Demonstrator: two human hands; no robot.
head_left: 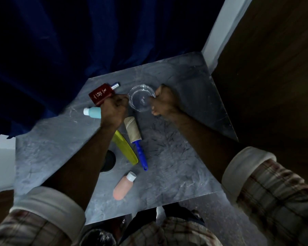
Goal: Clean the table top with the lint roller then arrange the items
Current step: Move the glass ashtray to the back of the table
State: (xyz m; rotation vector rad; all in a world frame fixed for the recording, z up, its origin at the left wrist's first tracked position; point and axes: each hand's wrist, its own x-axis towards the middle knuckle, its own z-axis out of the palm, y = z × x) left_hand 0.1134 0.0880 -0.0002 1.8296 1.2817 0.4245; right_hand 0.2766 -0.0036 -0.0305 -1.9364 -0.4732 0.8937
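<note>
A clear glass bowl (140, 98) stands near the back of the grey marble table top (176, 153). My left hand (114, 109) grips its left rim and my right hand (163, 100) grips its right rim. The lint roller (134, 135), with a beige roll and a blue handle, lies flat just in front of the bowl. A yellow-green comb (125, 148) lies beside it on the left. A red perfume bottle (102, 94) and a light blue bottle (92, 111) lie behind my left hand. A pink bottle (124, 186) lies near the front.
A dark round object (110, 160) sits partly hidden under my left forearm. A dark blue curtain (78, 41) hangs behind the table. A white wall strip and a dark wooden panel (265, 68) border the right side. Dark hair strands are scattered right of the roller.
</note>
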